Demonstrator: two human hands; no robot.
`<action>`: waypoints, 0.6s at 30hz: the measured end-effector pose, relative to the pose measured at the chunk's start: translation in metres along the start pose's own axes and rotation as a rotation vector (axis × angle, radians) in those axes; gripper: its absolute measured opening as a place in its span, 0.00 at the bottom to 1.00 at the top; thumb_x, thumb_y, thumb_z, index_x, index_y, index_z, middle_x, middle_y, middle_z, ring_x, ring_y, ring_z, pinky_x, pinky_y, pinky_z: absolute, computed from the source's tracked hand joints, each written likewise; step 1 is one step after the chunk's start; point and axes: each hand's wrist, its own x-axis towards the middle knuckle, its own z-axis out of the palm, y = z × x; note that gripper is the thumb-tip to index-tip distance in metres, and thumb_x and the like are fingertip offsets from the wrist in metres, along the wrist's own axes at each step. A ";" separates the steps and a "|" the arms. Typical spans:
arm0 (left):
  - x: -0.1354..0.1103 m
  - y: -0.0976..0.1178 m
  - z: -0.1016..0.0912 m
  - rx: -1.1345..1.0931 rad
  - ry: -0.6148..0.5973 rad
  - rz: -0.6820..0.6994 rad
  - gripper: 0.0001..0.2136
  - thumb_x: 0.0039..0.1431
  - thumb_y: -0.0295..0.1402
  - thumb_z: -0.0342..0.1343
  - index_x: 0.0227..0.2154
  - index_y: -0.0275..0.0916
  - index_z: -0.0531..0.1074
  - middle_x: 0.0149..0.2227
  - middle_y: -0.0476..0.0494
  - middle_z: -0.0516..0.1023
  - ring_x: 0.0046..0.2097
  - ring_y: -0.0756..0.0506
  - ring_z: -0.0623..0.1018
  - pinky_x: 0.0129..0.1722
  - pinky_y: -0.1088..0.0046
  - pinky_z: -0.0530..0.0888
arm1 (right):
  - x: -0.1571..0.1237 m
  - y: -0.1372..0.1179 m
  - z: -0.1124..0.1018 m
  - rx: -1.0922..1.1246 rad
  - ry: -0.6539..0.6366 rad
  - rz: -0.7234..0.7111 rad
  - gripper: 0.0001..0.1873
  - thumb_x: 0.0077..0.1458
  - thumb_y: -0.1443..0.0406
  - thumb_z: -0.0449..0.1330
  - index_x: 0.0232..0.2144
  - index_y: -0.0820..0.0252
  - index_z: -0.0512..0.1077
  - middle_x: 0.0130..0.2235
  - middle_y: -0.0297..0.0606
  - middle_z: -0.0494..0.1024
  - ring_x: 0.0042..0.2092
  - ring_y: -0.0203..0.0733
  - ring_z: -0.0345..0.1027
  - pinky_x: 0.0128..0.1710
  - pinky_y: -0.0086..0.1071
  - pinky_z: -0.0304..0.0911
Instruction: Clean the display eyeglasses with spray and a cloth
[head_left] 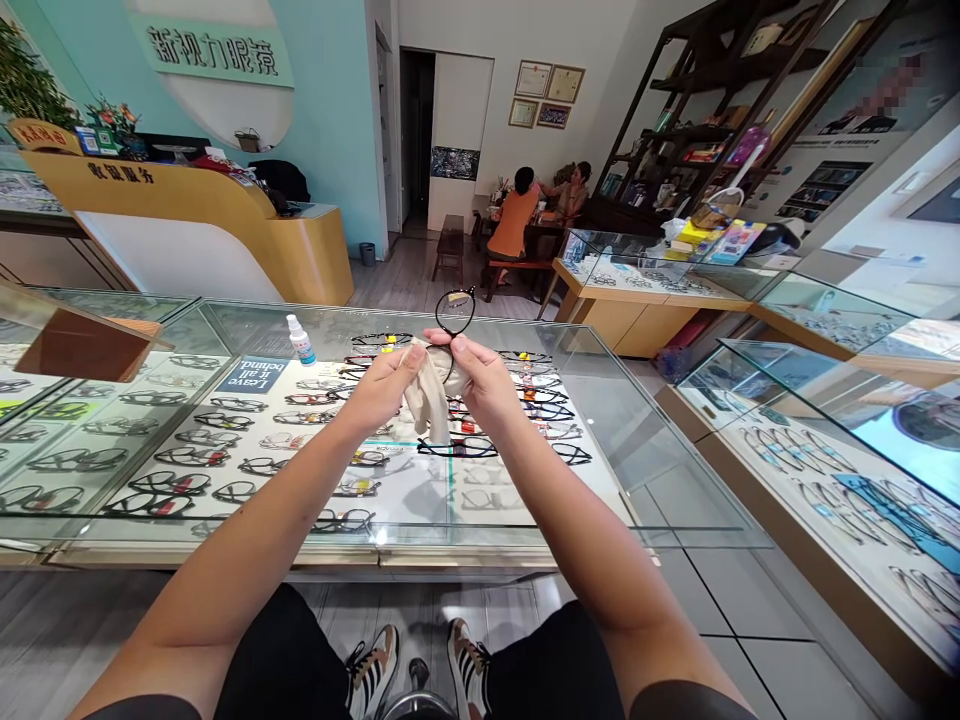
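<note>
L hand (386,385) pinching cloth (429,400) round one lens. R hand (480,375) pinching glasses (455,311) nr bridge, held above glass counter (622,430). Judged: wipe part-done, bare lens left.

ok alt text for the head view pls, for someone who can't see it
The left hand grips a beige cloth and the right hand holds black glasses against it, above a glass counter filled with frames. A small spray bottle stands on the counter.
</note>
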 end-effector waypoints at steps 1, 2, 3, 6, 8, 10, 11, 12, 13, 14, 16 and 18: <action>0.001 -0.001 -0.001 -0.017 0.011 -0.015 0.34 0.59 0.70 0.64 0.27 0.38 0.74 0.25 0.47 0.75 0.27 0.49 0.71 0.27 0.72 0.67 | 0.001 0.000 -0.001 0.003 -0.002 -0.009 0.20 0.51 0.43 0.79 0.37 0.48 0.90 0.56 0.40 0.87 0.66 0.55 0.75 0.71 0.47 0.66; 0.002 -0.002 -0.002 -0.038 0.025 -0.030 0.34 0.59 0.69 0.65 0.28 0.37 0.76 0.26 0.46 0.77 0.27 0.48 0.73 0.28 0.72 0.68 | 0.001 -0.001 -0.002 -0.002 -0.005 -0.020 0.20 0.51 0.43 0.78 0.38 0.48 0.90 0.56 0.40 0.87 0.67 0.56 0.74 0.71 0.47 0.66; 0.002 -0.003 -0.003 -0.063 0.039 -0.040 0.34 0.58 0.69 0.65 0.30 0.37 0.77 0.27 0.45 0.79 0.29 0.47 0.75 0.30 0.71 0.71 | 0.002 -0.001 -0.004 -0.017 -0.009 -0.034 0.20 0.52 0.43 0.78 0.37 0.49 0.90 0.56 0.40 0.87 0.68 0.56 0.73 0.72 0.47 0.65; 0.005 -0.003 -0.007 -0.133 0.083 -0.040 0.34 0.57 0.69 0.67 0.38 0.36 0.82 0.31 0.42 0.84 0.34 0.43 0.81 0.34 0.69 0.75 | 0.003 -0.001 -0.009 -0.104 -0.034 -0.073 0.21 0.55 0.42 0.75 0.36 0.50 0.90 0.59 0.41 0.85 0.70 0.57 0.70 0.71 0.47 0.65; 0.005 -0.002 -0.010 -0.153 0.106 -0.036 0.34 0.57 0.68 0.68 0.41 0.36 0.83 0.32 0.41 0.85 0.36 0.42 0.83 0.34 0.69 0.75 | 0.004 0.000 -0.011 -0.164 -0.066 -0.085 0.22 0.57 0.41 0.73 0.35 0.50 0.90 0.61 0.41 0.83 0.71 0.56 0.69 0.72 0.46 0.63; 0.005 -0.001 -0.012 -0.151 0.122 -0.035 0.33 0.58 0.67 0.68 0.41 0.36 0.82 0.31 0.41 0.84 0.35 0.42 0.83 0.32 0.69 0.74 | 0.004 0.000 -0.014 -0.200 -0.105 -0.082 0.22 0.58 0.41 0.73 0.35 0.50 0.90 0.60 0.40 0.83 0.71 0.56 0.68 0.74 0.46 0.60; 0.005 0.000 -0.012 -0.148 0.129 -0.032 0.33 0.58 0.67 0.68 0.40 0.36 0.82 0.31 0.42 0.84 0.34 0.42 0.83 0.32 0.69 0.74 | 0.004 0.000 -0.015 -0.209 -0.126 -0.076 0.21 0.58 0.41 0.73 0.36 0.50 0.90 0.60 0.40 0.83 0.71 0.56 0.68 0.75 0.47 0.58; 0.005 0.001 -0.013 -0.146 0.133 -0.025 0.33 0.58 0.67 0.69 0.39 0.36 0.82 0.30 0.42 0.83 0.34 0.43 0.82 0.32 0.69 0.74 | 0.004 0.000 -0.015 -0.216 -0.147 -0.070 0.20 0.59 0.42 0.73 0.36 0.50 0.90 0.59 0.39 0.82 0.71 0.56 0.68 0.76 0.47 0.56; 0.005 0.001 -0.013 -0.144 0.136 -0.019 0.33 0.57 0.67 0.69 0.38 0.37 0.81 0.29 0.43 0.83 0.34 0.43 0.82 0.32 0.69 0.75 | 0.004 0.000 -0.016 -0.222 -0.167 -0.063 0.19 0.60 0.43 0.73 0.36 0.49 0.90 0.58 0.39 0.82 0.70 0.56 0.69 0.76 0.47 0.55; 0.005 0.002 -0.013 -0.143 0.137 -0.014 0.33 0.56 0.67 0.69 0.37 0.37 0.81 0.28 0.44 0.82 0.33 0.43 0.82 0.32 0.69 0.76 | 0.004 -0.001 -0.016 -0.226 -0.185 -0.057 0.18 0.60 0.44 0.73 0.36 0.49 0.90 0.58 0.39 0.82 0.70 0.55 0.69 0.76 0.47 0.55; 0.004 0.003 -0.013 -0.141 0.141 -0.014 0.33 0.56 0.68 0.69 0.35 0.38 0.80 0.26 0.45 0.80 0.31 0.44 0.81 0.31 0.69 0.75 | 0.004 -0.001 -0.017 -0.246 -0.217 -0.049 0.17 0.61 0.45 0.72 0.37 0.48 0.91 0.56 0.39 0.82 0.68 0.55 0.70 0.75 0.47 0.55; 0.004 0.004 -0.014 -0.135 0.139 -0.023 0.33 0.55 0.69 0.68 0.33 0.39 0.78 0.24 0.46 0.77 0.29 0.44 0.79 0.27 0.69 0.73 | 0.004 -0.002 -0.018 -0.288 -0.235 -0.047 0.17 0.61 0.45 0.72 0.36 0.48 0.90 0.52 0.39 0.82 0.65 0.54 0.71 0.74 0.48 0.57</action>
